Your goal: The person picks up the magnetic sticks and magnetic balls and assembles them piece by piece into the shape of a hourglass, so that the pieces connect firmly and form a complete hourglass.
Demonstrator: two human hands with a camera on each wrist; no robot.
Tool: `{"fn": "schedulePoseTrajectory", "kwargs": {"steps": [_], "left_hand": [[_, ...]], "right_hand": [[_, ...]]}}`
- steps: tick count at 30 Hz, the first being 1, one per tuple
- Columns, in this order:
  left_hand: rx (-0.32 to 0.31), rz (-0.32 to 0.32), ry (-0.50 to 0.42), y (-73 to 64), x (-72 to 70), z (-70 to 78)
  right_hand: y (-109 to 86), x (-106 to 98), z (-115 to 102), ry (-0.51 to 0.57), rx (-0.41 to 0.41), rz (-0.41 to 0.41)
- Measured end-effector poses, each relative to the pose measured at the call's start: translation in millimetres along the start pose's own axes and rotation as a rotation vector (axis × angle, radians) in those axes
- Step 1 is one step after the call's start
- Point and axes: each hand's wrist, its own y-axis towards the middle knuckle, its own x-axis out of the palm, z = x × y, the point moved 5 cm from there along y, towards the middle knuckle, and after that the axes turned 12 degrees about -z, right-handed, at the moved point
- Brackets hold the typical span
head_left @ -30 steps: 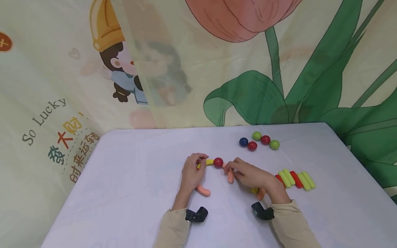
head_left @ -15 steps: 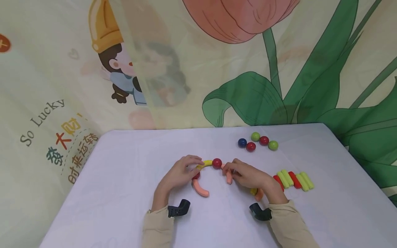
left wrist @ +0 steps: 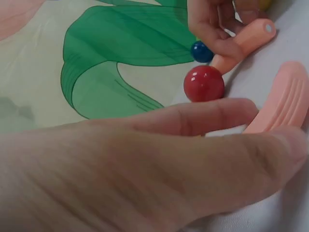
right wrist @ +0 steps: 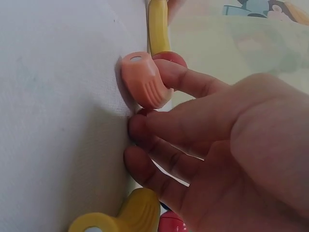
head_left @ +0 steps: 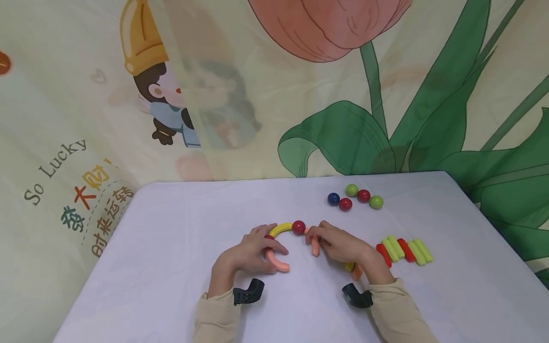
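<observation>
An arc of toy rods and balls lies on the white table. My left hand point(head_left: 253, 250) holds a curved pink rod point(head_left: 280, 267) between thumb and fingers; the left wrist view shows its ridged side point(left wrist: 285, 99). At that rod's upper end a red ball point(head_left: 269, 237) is partly hidden by the fingers. From there a curved yellow rod point(head_left: 280, 227) runs to a second red ball point(head_left: 299, 227). Beyond this ball my right hand point(head_left: 343, 243) pinches a peach curved rod point(head_left: 315, 247), whose end shows a pale disc point(right wrist: 136, 58) in the right wrist view.
Blue point(head_left: 333, 199), red point(head_left: 345, 204) and green balls point(head_left: 376, 202) sit near the back edge. Short red point(head_left: 406, 250) and light green rods point(head_left: 422, 252) lie side by side at the right. An orange curved rod point(head_left: 356, 272) and a yellow one lie partly under my right wrist.
My left hand has let go of the yellow rod, drawn back left, and come down onto the pink rod. My right hand stays at the peach rod.
</observation>
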Motion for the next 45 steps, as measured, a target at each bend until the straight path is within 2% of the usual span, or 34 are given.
{"fn": "schedulePoseTrajectory", "kwargs": {"steps": [12, 25, 28, 32, 37, 40, 45], "left_hand": [[0.059, 0.109, -0.048, 14.7, 3.3, -1.1], [0.057, 0.141, -0.073, 14.6, 3.9, 0.5], [0.05, 0.171, -0.077, 16.6, 1.3, 3.0], [0.077, 0.214, -0.066, 19.3, -4.0, 11.8], [0.118, 0.197, -0.025, 20.2, -5.3, 23.9], [0.127, 0.174, 0.012, 21.1, -2.6, 29.0], [0.133, 0.155, 0.059, 24.3, 2.3, 31.9]], "right_hand": [[7.0, 4.0, -3.3, 0.0, 0.018, 0.027], [6.1, 3.0, -3.7, -0.005, 0.029, 0.061], [4.5, -3.3, -3.1, -0.01, -0.002, 0.128], [1.2, -17.3, 1.0, 0.024, -0.026, 0.273], [-3.5, -32.2, 11.4, 0.06, -0.009, 0.412], [-6.1, -38.3, 20.1, 0.062, 0.012, 0.462], [-9.1, -44.3, 36.8, 0.071, 0.066, 0.476]]}}
